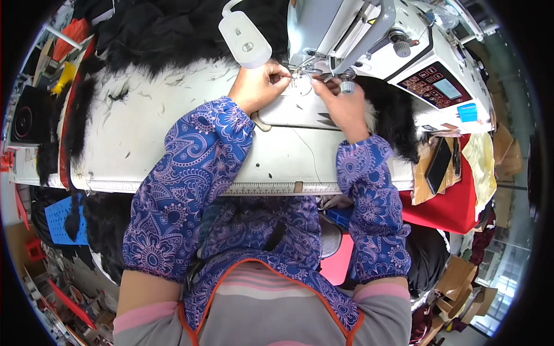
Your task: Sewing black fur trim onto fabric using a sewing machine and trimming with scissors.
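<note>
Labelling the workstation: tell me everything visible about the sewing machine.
The sewing machine is white and grey, industrial-looking, standing upright at the far edge of the white table. Its head overhangs the needle area. On the right side sits a dark control panel with red buttons and a small screen. A white lamp on a bent neck hangs beside it. The left hand and right hand pinch at something small by the needle; black fur lies against its base.

Small pale rectangular screen (446, 87) sits in the sewing machine's dark control panel (433, 85) with red buttons, far right. Light-blue square sticker (467, 112) just below it. Brown cardboard boxes (461, 282) on floor, lower right.
</note>
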`<state>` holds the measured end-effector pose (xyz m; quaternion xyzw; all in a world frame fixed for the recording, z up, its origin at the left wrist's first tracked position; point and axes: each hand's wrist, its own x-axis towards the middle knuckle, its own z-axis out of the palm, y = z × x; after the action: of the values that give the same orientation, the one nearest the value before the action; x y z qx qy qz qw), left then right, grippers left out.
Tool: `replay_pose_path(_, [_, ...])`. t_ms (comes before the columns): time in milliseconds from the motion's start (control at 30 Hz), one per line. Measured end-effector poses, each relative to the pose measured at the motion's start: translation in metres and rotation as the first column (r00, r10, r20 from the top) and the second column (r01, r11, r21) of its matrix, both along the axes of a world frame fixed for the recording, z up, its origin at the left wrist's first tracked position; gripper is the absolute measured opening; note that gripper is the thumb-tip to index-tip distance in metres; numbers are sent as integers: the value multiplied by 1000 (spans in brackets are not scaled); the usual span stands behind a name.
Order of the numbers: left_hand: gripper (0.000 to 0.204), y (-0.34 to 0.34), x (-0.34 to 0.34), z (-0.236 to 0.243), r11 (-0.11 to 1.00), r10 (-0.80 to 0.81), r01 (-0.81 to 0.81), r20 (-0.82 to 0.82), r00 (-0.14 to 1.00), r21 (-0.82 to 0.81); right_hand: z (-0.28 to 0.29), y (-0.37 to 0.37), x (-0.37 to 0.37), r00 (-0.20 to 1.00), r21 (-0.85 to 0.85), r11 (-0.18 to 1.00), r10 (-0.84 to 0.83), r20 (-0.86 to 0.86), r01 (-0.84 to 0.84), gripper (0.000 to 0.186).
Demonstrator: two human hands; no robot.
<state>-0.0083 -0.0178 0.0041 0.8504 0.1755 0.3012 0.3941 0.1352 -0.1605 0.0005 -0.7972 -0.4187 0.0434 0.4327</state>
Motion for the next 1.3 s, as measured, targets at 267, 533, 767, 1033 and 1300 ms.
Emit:
replay_pose_path(267, [15,-2,4,3,994,56,-59,-29,998,-90,-2,27,-15,955,26,990,144,-259,-142,16])
replay_pose_path(533, [16,0,4,4,996,62,-68,-107,992,-53,3,26,-18,953,-59,993,81,-291,-102,19])
replay_pose_path(767, [18,-2,6,6,996,51,-59,-117,992,-63,2,25,-16,960,-119,990,43,-276,-78,22])
replay_pose_path(1033, [17,-2,4,6,995,51,-59,-113,992,-75,1,26,-20,951,87,992,114,-286,-93,19])
replay_pose_path(1300, [19,1,5,5,991,23,-39,-128,991,-131,-5,25,-11,958,-95,991,64,-279,-93,19])
